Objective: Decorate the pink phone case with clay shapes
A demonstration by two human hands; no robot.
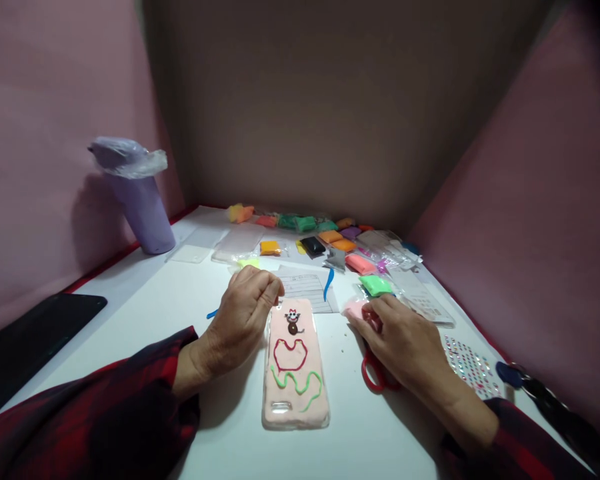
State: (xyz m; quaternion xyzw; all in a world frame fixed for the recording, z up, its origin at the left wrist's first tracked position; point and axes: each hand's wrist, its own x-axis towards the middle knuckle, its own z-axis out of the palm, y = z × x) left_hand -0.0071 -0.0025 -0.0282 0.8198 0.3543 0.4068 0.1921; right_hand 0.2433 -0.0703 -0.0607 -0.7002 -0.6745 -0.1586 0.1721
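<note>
A phone case covered in pale pink clay lies on the white table, decorated with a small cat-like figure, a dark red outline and a wavy green strand. My left hand is at the case's upper left corner, its fingers curled into a pinch; whatever they hold, if anything, is hidden. On the right, my right hand hovers over red-handled scissors, thumb and index finger apart. Its thumb tip is beside a pale pink clay packet; whether it touches the packet I cannot tell.
Several coloured clay packets spread across the back. A blue modelling tool lies on a printed sheet. At left are a purple tumbler and a dark phone-like slab. Rhinestone stickers and keys lie right.
</note>
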